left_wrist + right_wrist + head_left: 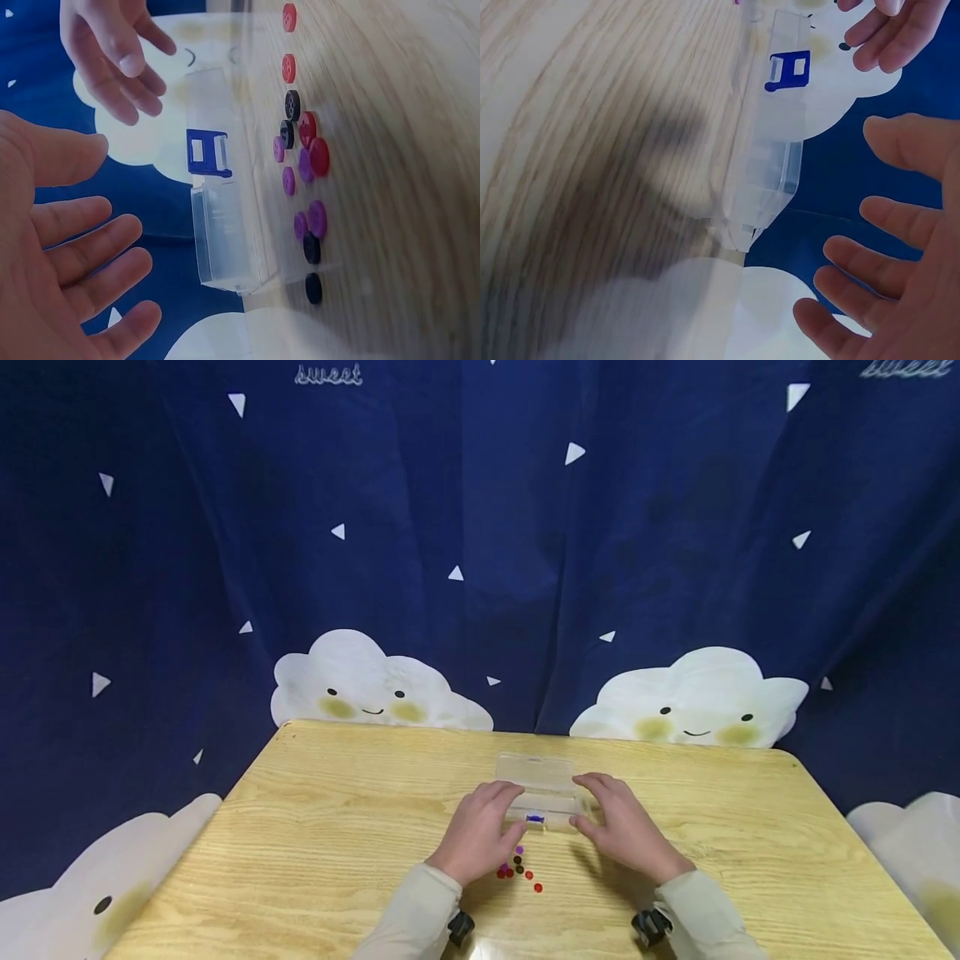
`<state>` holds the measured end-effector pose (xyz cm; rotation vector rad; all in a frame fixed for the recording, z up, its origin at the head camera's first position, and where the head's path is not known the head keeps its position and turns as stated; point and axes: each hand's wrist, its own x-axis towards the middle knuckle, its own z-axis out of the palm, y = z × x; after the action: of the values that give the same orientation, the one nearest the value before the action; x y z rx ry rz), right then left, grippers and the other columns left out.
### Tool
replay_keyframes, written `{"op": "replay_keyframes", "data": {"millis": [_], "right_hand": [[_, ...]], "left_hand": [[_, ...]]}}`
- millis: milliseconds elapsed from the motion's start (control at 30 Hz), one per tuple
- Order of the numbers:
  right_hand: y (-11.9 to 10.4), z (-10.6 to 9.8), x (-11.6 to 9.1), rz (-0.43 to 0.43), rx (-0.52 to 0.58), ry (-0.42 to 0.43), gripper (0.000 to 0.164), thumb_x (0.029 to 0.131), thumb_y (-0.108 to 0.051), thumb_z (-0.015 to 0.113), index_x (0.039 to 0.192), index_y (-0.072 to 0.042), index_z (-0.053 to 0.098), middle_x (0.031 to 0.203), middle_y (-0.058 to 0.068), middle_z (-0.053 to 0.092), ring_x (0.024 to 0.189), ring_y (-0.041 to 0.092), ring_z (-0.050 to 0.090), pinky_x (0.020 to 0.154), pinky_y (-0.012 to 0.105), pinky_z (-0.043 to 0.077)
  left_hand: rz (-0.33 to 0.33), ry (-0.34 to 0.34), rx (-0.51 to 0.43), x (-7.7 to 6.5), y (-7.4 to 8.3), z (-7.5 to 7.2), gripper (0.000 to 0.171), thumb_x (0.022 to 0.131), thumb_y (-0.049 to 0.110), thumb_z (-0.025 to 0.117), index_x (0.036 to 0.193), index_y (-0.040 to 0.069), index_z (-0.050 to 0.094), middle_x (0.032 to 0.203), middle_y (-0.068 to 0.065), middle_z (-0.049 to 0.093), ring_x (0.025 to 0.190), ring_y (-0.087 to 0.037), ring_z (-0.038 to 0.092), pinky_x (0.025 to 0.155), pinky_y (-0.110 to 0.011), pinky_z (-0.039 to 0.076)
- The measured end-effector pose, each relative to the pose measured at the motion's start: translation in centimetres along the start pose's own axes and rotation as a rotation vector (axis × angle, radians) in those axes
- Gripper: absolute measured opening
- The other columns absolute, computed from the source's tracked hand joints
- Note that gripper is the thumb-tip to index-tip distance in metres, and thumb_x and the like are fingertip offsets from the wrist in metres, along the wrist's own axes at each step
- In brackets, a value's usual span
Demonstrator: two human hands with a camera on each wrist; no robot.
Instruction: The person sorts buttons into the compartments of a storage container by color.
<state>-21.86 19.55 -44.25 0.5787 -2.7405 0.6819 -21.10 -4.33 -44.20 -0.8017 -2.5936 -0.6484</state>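
Note:
A clear plastic box point(557, 818) with a blue latch point(189, 154) on its front stands on the table, its clear lid point(534, 771) swung back. My left hand point(478, 831) hovers near the box's left end, fingers spread and holding nothing. At the right end, my right hand point(628, 828) is likewise spread and empty, thumb towards the front. Between my hands and nearer to me lie several small buttons: red ones point(289, 69), black ones point(292, 105) and purple ones point(317, 219). In the left wrist view some buttons overlap one another.
The light wooden table point(360, 810) extends to both sides of the hands. Behind it hangs a dark blue curtain point(510, 527) with white triangles and smiling clouds, close to the table's far edge. A dark wrist strap point(651, 927) sits by the right sleeve.

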Motion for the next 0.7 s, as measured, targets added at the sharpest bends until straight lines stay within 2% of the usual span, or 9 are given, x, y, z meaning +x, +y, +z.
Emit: {"op": "replay_keyframes", "data": {"millis": [300,567,700], "right_hand": [[1.1,-0.1,0.9,0.001,0.033,-0.033,0.053,0.087,-0.019,0.074,0.131,0.006,0.058,0.132,0.028,0.059,0.121,0.046,0.056,0.100,0.059,0.047],[2.0,-0.2,1.6,0.077,0.113,-0.172,0.062,0.089,-0.026,0.072,0.137,0.006,0.052,0.138,0.028,0.054,0.128,0.048,0.051,0.104,0.061,0.044],[2.6,0.0,1.8,0.112,0.147,-0.238,0.069,0.087,-0.031,0.073,0.141,0.005,0.049,0.140,0.028,0.051,0.129,0.048,0.049,0.104,0.061,0.044]], "left_hand": [[0.006,-0.032,0.033,0.9,0.6,0.6,0.037,0.091,0.025,0.069,0.124,0.008,0.066,0.123,-0.006,0.069,0.114,-0.023,0.064,0.097,-0.040,0.053],[0.022,-0.041,0.053,1.4,1.1,1.5,0.034,0.092,0.023,0.067,0.122,0.009,0.067,0.121,-0.004,0.070,0.111,-0.021,0.065,0.094,-0.040,0.054],[0.040,-0.022,0.072,1.5,1.3,1.8,0.033,0.091,0.024,0.069,0.120,0.010,0.068,0.118,-0.004,0.070,0.108,-0.021,0.066,0.092,-0.039,0.054]]}}
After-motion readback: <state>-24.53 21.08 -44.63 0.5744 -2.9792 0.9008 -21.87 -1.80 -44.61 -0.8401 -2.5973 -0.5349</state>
